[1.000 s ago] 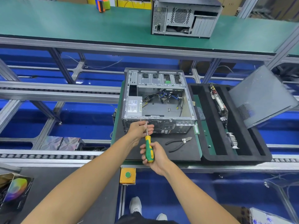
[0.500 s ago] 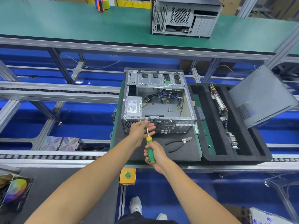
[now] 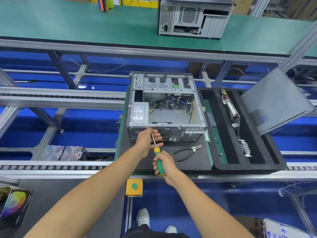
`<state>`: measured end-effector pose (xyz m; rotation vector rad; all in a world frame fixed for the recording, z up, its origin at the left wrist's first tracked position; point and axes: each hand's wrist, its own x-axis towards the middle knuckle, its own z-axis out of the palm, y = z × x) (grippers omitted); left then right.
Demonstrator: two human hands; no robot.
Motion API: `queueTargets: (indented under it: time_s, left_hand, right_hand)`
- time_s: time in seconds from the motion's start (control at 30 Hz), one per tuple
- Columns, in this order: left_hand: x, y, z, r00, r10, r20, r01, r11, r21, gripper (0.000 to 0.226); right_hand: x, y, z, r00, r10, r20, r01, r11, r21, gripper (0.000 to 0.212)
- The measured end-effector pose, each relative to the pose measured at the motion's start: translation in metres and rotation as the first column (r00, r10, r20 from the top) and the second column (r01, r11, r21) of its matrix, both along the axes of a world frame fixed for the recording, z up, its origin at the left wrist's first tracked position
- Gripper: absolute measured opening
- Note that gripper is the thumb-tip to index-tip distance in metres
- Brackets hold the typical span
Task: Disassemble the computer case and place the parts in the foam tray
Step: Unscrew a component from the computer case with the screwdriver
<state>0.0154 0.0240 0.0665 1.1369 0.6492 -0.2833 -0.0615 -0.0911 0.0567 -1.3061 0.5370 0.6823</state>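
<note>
Computer case point(image 3: 165, 107), side panel off, lies open-side up on a dark mat point(image 3: 188, 162) on the conveyor surface, just beyond both hands. Right hand point(image 3: 164, 164) w/ fingers wrapped round the green-yellow handle of a screwdriver point(image 3: 158, 157); shaft runs up and away from those fingers to the case's near rear face. Left hand point(image 3: 148, 140) rests against that rear face, fingers loosely curled beside the shaft near its tip; can't tell if they touch the shaft. Tip itself hidden behind left fingers. Cutting pliers point(image 3: 187, 152) lie on the mat just right of the right-hand fingers. Foam tray point(image 3: 248, 169) sits further right, touching the mat edge, w/ circuit boards point(image 3: 230, 107) standing in one slot. Grey side panel point(image 3: 276, 100) leans over the tray's far right corner.
</note>
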Motion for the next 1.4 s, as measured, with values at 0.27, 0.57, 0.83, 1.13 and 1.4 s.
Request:
queueTargets:
  time_s: [0.27,0.57,0.83,1.13,1.4]
  left_hand:
    - [-0.019,0.025,-0.037,0.96,-0.276,-0.054,0.265,0.823,0.502,0.023]
    - [-0.032,0.017,-0.048,0.664,-0.677,-0.318,0.429,-0.003,0.903,0.019]
    - [-0.037,0.026,-0.06,0.716,-0.646,-0.263,0.452,0.142,0.881,0.02]
    - [-0.031,0.021,-0.042,0.955,-0.285,0.085,0.259,0.938,0.231,0.03]
    - [-0.024,0.015,-0.042,0.973,-0.224,0.053,0.213,0.965,0.153,0.011]
  right_hand:
    - [-0.011,-0.015,-0.016,0.999,0.022,-0.044,-0.025,0.998,-0.063,0.015]
    - [-0.012,-0.02,-0.028,0.995,0.005,-0.1,-0.017,0.992,-0.122,0.009]
    - [-0.007,-0.017,-0.033,0.993,-0.007,-0.116,-0.008,0.991,-0.132,0.009]
    - [0.003,-0.001,-0.034,0.997,0.019,-0.081,-0.032,0.986,-0.165,0.006]
    - [0.009,0.01,-0.037,0.998,0.006,-0.059,-0.016,0.986,-0.167,0.006]
